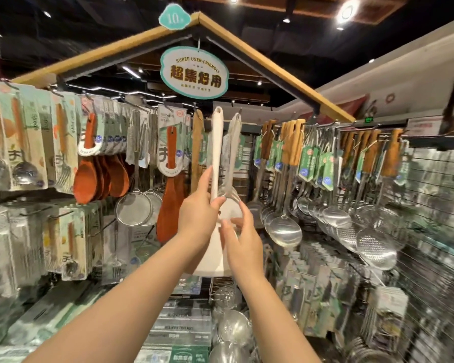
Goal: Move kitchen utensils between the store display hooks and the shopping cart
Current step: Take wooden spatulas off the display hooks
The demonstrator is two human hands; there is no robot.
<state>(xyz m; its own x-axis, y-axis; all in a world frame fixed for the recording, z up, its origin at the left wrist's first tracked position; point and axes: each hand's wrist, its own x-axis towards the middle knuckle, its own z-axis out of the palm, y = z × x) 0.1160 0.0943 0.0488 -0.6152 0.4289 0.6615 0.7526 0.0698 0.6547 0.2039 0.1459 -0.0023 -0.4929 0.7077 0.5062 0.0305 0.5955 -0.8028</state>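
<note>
A white plastic spatula [217, 142] stands upright in front of the display hooks, its hanging hole level with the hook row and its wide blade low behind my hands. My left hand [198, 218] grips its handle near the neck, thumb and fingers curled round it. My right hand [243, 244] is just right of it, fingers fairly straight and touching the blade area. Another pale utensil [233, 137] hangs on the hook beside it. No shopping cart is in view.
Wooden rice paddles [171, 195], brown spoons [100, 176] and mesh strainers [134, 208] hang at left. Steel ladles [285, 231] and skimmers [376, 247] with wooden handles hang at right. Boxed goods fill the lower shelves. An oval sign [194, 73] hangs overhead.
</note>
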